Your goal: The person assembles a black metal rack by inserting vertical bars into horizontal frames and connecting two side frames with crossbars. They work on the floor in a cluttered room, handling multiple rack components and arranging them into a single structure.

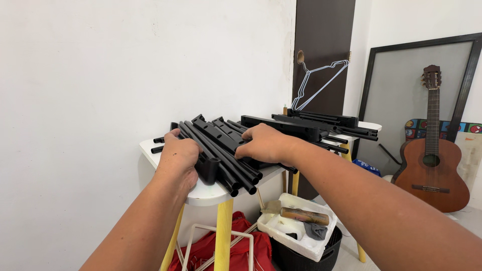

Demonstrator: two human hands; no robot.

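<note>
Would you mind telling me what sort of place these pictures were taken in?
Probably a room in a home, used partly for storage: an acoustic guitar leans by a framed panel, a wire hanger hangs on a dark door, and both hands rest on black tubes on a white table.

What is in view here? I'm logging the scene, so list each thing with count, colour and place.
black tubes: a bundle, count unclear, black, on the table
black plastic connectors: several, black, among the tubes
table: one, white top, yellow legs, by the wall
wire hanger: one, pale, on the dark door
guitar: one, brown, leaning at right
foam box: one, white, on a dark basket below
red bag: one, under the table
left hand: on the tubes
right hand: on the tubes
</note>
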